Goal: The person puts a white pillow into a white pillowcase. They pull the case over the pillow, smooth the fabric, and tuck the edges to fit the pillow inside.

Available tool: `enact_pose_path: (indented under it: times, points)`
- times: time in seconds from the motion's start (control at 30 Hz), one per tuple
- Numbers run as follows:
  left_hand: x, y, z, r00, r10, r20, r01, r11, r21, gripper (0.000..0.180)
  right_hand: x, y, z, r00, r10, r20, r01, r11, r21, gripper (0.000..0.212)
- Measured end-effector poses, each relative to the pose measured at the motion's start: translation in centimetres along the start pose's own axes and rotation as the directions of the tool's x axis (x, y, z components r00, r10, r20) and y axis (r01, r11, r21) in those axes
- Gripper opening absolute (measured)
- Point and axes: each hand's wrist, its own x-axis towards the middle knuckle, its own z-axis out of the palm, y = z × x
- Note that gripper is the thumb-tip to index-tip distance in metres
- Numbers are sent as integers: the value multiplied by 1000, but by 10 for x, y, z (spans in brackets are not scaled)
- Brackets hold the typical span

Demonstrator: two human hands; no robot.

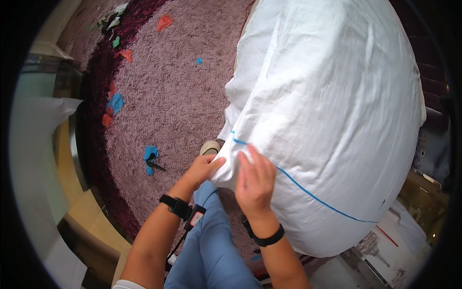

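Observation:
A large white cloth sheet [332, 96] covers a wide, rounded bulk on the right, probably a bed. Across it runs a thin blue stripe [308, 192], ending at the sheet's left edge. My left hand [204, 169] is closed on that edge, pinching a fold of cloth between thumb and fingers. Just right of it, my right hand [256, 185] is at the cloth beside the stripe. Its fingertips are blurred by motion, so whether they grip the sheet cannot be made out. Black bands circle both my wrists.
Blue, red and green scraps lie on the mauve carpet [168, 91], among them a blue scrap with a black piece [151, 159]. Pale furniture [91, 221] lines the left side. At the lower right a red stick [387, 236] lies on a white surface. My shoe [210, 148] is below the hands.

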Motion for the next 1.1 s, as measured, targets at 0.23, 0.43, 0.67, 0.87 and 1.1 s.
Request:
enact_pose_path:
  times: [0.23,0.43,0.67,0.87,1.1]
  points:
    - [-28,22,15,906,383,-180,-388,922,6,22,85,7,39,870,-273,411,337,937,-92,21]
    - [-38,41,0,945,309,-105,-304,951,64,20,106,22,42,657,-276,701,438,897,-57,16]
    - [-32,60,-29,816,574,-69,-486,746,455,12,132,12,37,750,-229,621,318,948,-34,9]
    - [-61,66,-89,906,398,-140,-310,853,419,10,118,-53,78,805,-332,492,330,939,94,10]
    - [-35,86,-117,882,471,17,-369,667,647,17,149,-77,121,914,-110,390,74,992,106,10]
